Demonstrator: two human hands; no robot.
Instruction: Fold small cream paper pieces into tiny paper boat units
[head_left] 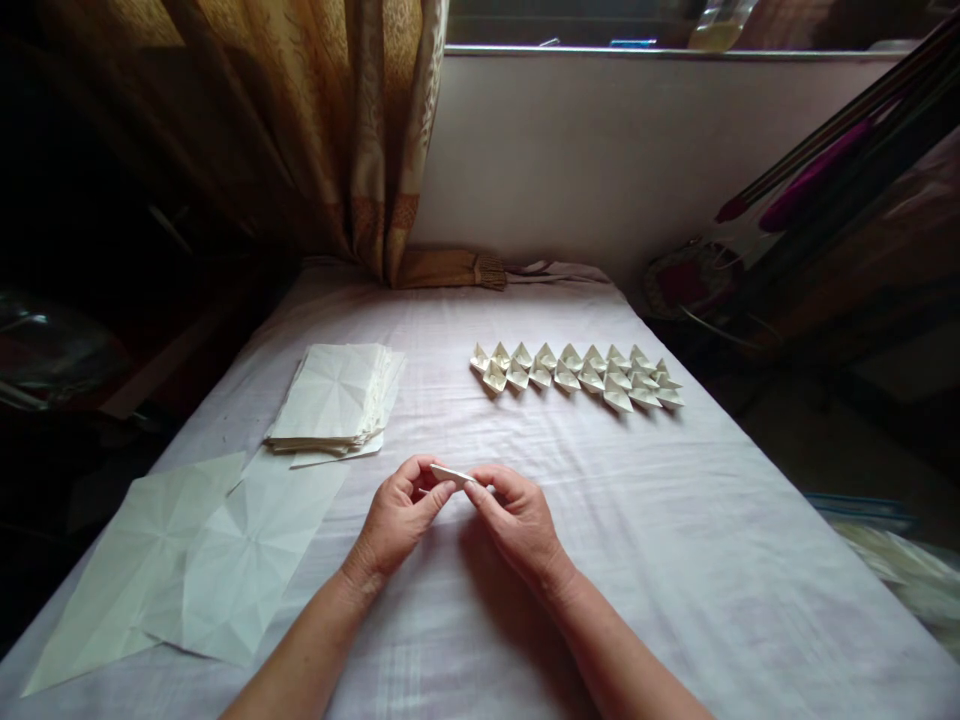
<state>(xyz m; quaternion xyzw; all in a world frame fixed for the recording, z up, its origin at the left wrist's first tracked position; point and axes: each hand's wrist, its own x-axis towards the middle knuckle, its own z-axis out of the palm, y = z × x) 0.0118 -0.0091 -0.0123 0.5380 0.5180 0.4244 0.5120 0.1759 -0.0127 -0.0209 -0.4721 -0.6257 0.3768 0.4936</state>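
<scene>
A small piece of folded white paper (448,474) is pinched between both my hands, a little above the cloth-covered table. My left hand (401,515) grips its left end with thumb and fingers. On the right end, the thumb and fingers of my right hand (520,518) are closed too. The fingertips hide part of the paper. Beyond my right hand stand rows of small folded paper boats (570,372), set close together. A stack of creased paper sheets (330,392) lies beyond my left hand.
Loose creased sheets (244,555) lie at the table's left side. A pale sheet (517,310) covers the table. At the far edge hangs a gold curtain (375,130) beside a white wall (562,160). Plastic-wrapped items (900,570) sit off the right edge.
</scene>
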